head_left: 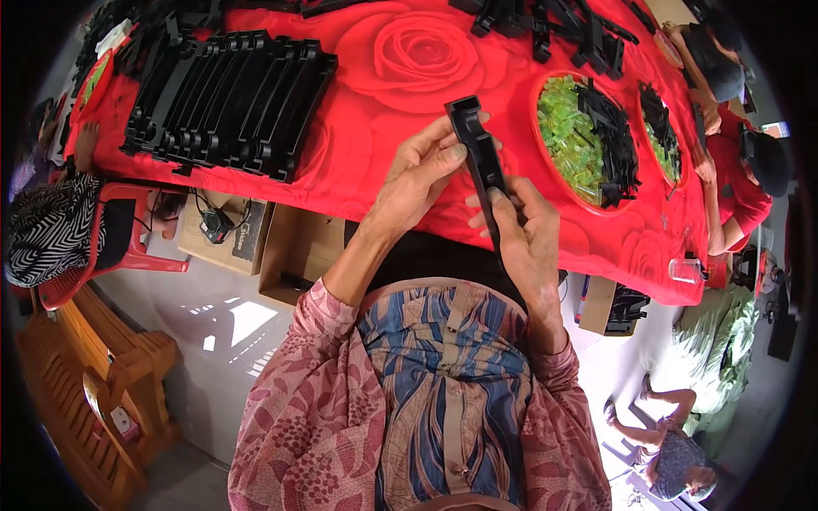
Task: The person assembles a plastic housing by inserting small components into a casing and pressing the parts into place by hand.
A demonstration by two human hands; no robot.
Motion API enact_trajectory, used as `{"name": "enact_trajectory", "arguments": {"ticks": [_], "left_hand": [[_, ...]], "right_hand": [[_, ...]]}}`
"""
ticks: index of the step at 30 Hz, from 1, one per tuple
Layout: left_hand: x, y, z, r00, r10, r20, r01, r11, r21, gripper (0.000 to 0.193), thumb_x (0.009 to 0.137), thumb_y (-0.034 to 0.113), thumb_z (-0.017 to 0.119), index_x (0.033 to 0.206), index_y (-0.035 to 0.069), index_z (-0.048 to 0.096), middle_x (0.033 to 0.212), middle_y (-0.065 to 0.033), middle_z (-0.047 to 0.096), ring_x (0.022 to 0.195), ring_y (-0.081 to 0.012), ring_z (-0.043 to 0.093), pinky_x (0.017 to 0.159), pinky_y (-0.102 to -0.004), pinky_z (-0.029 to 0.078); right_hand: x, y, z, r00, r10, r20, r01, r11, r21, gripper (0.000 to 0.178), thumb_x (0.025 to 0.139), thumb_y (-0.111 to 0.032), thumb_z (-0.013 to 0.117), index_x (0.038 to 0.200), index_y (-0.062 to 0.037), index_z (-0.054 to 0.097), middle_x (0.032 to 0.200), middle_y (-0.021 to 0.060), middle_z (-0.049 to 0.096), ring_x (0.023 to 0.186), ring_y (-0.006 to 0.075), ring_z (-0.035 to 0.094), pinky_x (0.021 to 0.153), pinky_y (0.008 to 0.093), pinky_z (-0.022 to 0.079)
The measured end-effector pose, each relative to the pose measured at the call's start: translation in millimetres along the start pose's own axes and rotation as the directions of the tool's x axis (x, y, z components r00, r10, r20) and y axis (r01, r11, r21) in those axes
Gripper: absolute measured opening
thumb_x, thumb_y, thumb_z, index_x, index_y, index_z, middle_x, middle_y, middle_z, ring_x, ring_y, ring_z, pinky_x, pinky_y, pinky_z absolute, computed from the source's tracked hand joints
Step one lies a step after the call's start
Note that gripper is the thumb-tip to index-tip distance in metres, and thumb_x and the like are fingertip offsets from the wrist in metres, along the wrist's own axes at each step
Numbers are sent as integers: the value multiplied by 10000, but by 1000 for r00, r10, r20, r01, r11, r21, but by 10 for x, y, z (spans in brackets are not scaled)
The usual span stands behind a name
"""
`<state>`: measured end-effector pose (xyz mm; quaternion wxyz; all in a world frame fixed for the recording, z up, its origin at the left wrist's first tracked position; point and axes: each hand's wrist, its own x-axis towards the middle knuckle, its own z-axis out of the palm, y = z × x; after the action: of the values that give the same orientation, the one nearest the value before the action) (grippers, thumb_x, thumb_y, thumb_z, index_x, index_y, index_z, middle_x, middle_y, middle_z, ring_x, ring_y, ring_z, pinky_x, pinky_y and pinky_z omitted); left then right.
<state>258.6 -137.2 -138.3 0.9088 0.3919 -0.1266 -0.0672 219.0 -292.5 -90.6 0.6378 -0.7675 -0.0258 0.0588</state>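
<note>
A long, narrow black plastic part (482, 153) with a hollow, notched inner side is held up over the near edge of the table. My left hand (426, 166) grips its upper end, with the thumb lying against the side. Lower down, my right hand (527, 226) is closed round the same part, thumb on its front. The part tilts, its top leaning left; some of its lower end is hidden by my right hand. To the left on the table lies a neat row of similar black parts (230, 102).
A red rose-patterned cloth (409, 51) covers the table. A red-rimmed tray (540, 128) holds yellow-green pieces and thin black strips, with another tray (660, 136) beyond. Loose black parts (579, 34) lie at the back. Co-workers sit right; an open cardboard box (302, 247) stands below.
</note>
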Motion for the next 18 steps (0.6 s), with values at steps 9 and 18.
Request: {"name": "enact_trajectory", "arguments": {"ticks": [9, 18], "left_hand": [[53, -98, -227, 993, -2, 115, 18, 991, -134, 413, 908, 151, 659, 1270, -9, 542, 1068, -49, 638, 1002, -144, 589, 936, -307, 450], [35, -8, -216, 993, -64, 101, 65, 998, -5, 473, 860, 187, 728, 1244, -21, 549, 1059, -69, 642, 979, -156, 604, 892, -304, 474]], "right_hand": [[-40, 44, 102, 998, 49, 46, -53, 994, 91, 160, 986, -103, 503, 1005, 43, 567, 761, 78, 660, 631, 88, 603, 551, 230, 471], [-45, 204, 265, 993, 113, 17, -113, 949, 294, 264, 1026, -220, 435, 924, 7, 522, 726, 94, 627, 591, 129, 601, 538, 252, 487]]}}
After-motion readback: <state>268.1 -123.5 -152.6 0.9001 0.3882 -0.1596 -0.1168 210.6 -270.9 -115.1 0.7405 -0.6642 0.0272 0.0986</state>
